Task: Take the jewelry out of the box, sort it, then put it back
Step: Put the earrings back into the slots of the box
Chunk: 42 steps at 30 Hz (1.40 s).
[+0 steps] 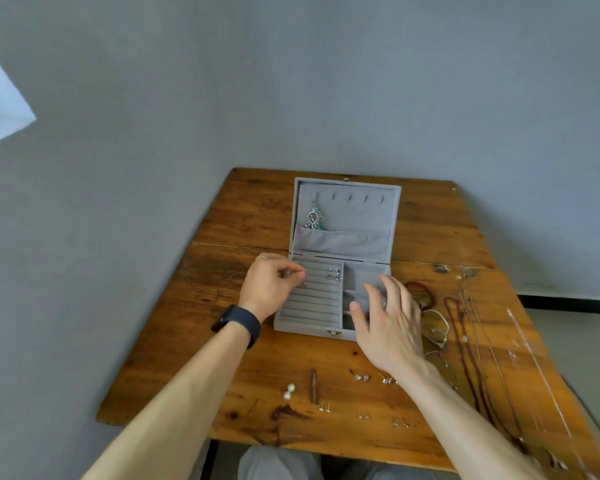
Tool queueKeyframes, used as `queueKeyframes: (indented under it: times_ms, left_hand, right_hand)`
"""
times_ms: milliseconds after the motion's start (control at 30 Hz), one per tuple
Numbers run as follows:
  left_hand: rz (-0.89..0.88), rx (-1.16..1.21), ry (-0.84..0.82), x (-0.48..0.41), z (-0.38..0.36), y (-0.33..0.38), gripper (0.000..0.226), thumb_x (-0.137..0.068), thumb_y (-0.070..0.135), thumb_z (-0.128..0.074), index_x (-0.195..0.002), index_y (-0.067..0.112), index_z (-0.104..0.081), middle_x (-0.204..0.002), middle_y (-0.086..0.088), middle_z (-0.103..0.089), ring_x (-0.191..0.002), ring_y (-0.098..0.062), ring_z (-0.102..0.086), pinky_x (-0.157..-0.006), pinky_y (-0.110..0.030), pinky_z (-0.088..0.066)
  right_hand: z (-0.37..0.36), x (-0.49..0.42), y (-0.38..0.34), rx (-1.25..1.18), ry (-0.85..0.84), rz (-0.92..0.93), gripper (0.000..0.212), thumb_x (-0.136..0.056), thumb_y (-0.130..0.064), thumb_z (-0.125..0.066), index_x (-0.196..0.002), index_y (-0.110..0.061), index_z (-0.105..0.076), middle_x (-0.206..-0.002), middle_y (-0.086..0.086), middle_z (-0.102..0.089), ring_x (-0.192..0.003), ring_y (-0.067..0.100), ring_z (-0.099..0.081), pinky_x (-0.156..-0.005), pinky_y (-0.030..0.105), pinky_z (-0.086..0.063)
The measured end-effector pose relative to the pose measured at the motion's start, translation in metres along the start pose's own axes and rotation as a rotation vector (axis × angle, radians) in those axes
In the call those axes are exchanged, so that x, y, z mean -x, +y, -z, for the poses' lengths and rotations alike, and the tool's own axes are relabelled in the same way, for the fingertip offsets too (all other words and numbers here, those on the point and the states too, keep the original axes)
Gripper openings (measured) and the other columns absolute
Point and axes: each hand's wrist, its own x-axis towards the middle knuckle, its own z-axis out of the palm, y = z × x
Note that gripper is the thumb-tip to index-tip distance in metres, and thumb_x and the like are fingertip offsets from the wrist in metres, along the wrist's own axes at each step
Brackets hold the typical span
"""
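A grey velvet jewelry box (340, 244) lies open in the middle of the wooden table (243, 362). A silver and turquoise chandelier earring (314, 218) hangs from a hook in the lid. A small pair of silver earrings (334, 274) sits on the ring rolls at the box's left half. My left hand (274, 289) has its fingers curled at the box's left edge, pinching something small that I cannot make out. My right hand (387, 320) hovers with spread fingers over the right compartments.
Pearl earrings (289, 391) and several small studs (361, 377) lie along the table's near edge. Bracelets (423, 292) and long necklaces (471, 341) are laid out right of the box. A grey wall stands close behind the table.
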Motion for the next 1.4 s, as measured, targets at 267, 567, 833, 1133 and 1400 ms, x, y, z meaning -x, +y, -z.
queueKeyframes:
  times_ms: [267,567,833,1133,1400]
  left_hand:
    - [0.055,-0.108,-0.027,-0.025,-0.014,0.008,0.006,-0.09,0.029,-0.072,-0.094,0.031,-0.076,-0.119,0.004,-0.053,-0.11,-0.011,-0.051,-0.088,-0.023,-0.046]
    - [0.161,-0.208,0.012,-0.031,-0.026,0.019,0.006,-0.093,0.033,-0.067,-0.091,0.034,-0.073,-0.116,-0.003,-0.064,-0.096,-0.021,-0.064,-0.084,-0.037,-0.058]
    - [0.167,-0.253,0.061,-0.03,-0.03,0.023,0.005,-0.093,0.033,-0.067,-0.093,0.038,-0.064,-0.113,-0.002,-0.05,-0.077,-0.012,-0.051,-0.065,-0.028,-0.046]
    - [-0.021,-0.561,0.119,-0.014,-0.03,0.019,0.022,-0.099,0.042,-0.054,-0.113,0.033,-0.068,-0.129,-0.007,-0.055,-0.104,-0.031,-0.062,-0.067,-0.037,-0.05]
    - [-0.035,-0.544,0.079,-0.01,-0.026,0.013,0.03,-0.101,0.046,-0.047,-0.12,0.033,-0.066,-0.136,-0.004,-0.051,-0.102,-0.029,-0.063,-0.071,-0.04,-0.055]
  right_hand:
    - [-0.003,-0.001,0.004,-0.041,-0.062,0.001,0.068,-0.097,-0.059,-0.015,-0.145,-0.02,-0.044,-0.161,0.013,-0.025,-0.15,0.029,-0.015,-0.116,0.056,-0.023]
    - [-0.005,0.0,0.004,-0.068,-0.079,-0.016,0.067,-0.096,-0.06,-0.02,-0.143,-0.02,-0.046,-0.16,0.013,-0.027,-0.15,0.028,-0.015,-0.116,0.056,-0.021]
    - [-0.005,-0.001,0.005,-0.067,-0.085,-0.013,0.067,-0.096,-0.06,-0.02,-0.144,-0.02,-0.045,-0.161,0.013,-0.025,-0.151,0.027,-0.012,-0.117,0.056,-0.02]
    - [-0.008,-0.002,0.006,-0.056,-0.103,-0.009,0.07,-0.097,-0.06,-0.015,-0.147,-0.021,-0.043,-0.161,0.007,-0.03,-0.152,0.025,-0.007,-0.118,0.056,-0.016]
    - [-0.006,-0.001,0.004,-0.031,-0.107,-0.001,0.072,-0.096,-0.06,-0.012,-0.148,-0.02,-0.042,-0.157,0.003,-0.038,-0.152,0.025,-0.007,-0.117,0.056,-0.018]
